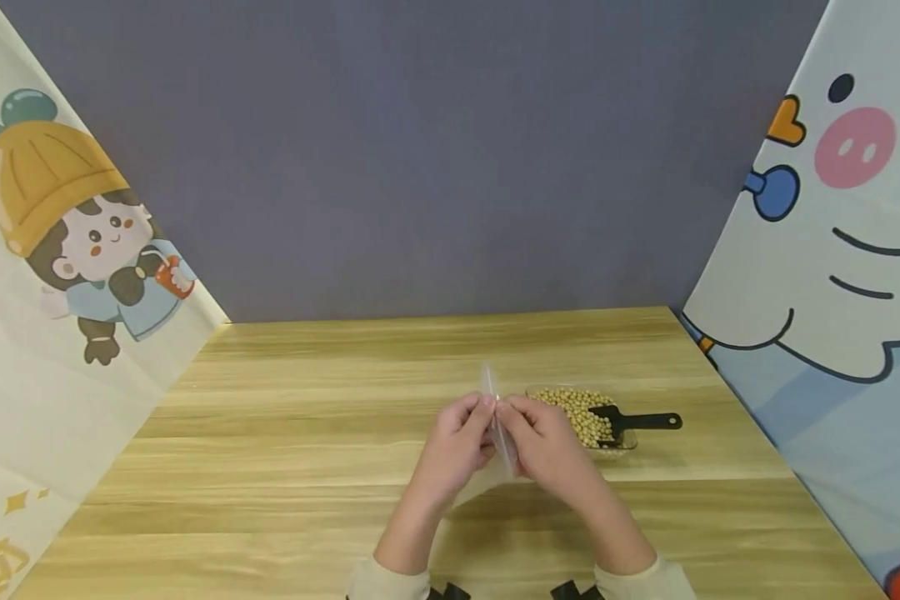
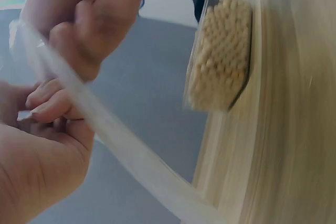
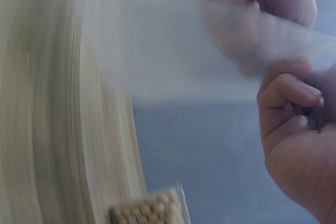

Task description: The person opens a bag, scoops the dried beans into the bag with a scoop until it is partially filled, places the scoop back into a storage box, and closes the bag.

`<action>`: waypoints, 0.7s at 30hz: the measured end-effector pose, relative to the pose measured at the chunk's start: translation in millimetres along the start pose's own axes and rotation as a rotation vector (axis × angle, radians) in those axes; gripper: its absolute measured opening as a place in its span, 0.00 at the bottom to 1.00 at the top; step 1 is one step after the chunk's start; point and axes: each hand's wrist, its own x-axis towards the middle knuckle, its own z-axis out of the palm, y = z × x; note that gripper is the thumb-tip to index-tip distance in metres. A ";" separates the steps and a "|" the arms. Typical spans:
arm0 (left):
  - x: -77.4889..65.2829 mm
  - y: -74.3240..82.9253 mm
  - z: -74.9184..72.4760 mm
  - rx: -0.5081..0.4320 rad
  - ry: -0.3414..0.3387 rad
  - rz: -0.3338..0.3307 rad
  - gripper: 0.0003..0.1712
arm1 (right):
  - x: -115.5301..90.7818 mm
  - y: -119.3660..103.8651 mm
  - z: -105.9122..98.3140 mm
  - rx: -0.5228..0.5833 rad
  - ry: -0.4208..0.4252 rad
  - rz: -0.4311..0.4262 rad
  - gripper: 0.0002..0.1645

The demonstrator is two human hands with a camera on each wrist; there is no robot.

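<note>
A clear, flat plastic bag (image 1: 506, 447) is held up between the two hands above the worktop (image 1: 307, 433), so it lies right at the fingertips and neither hand is nearer to it. The left hand (image 1: 456, 439) pinches it from the left side and the right hand (image 1: 549, 443) from the right, each with thumb against curled fingers, the two thumb tips almost meeting. Seen from the head, the bag is nearly edge-on: its long line runs away from the person, the far end leaning a little left, and the fingers pinch across that line. The wrist views show its sheet reaching from the fingers down toward the worktop; whether its mouth is parted cannot be told. Off to the right, just beyond the right hand and clearly nearer to it than to the left, a clear container (image 1: 630, 442) stands on the worktop, filled with round, pale beans (image 1: 570, 403). A black scoop (image 1: 649, 421) rests in them, its handle pointing right, away from both hands.
</note>
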 end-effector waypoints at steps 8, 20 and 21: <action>1.9 -3.3 14.4 -0.221 0.091 0.021 0.20 | -0.9 -6.6 11.6 0.333 0.103 0.132 0.22; 2.3 -10.4 24.9 -0.366 0.142 0.017 0.20 | -0.6 -4.1 14.3 0.420 0.135 0.121 0.24; 2.6 -10.1 25.5 -0.368 0.147 0.020 0.20 | -0.5 -4.0 14.1 0.426 0.138 0.113 0.24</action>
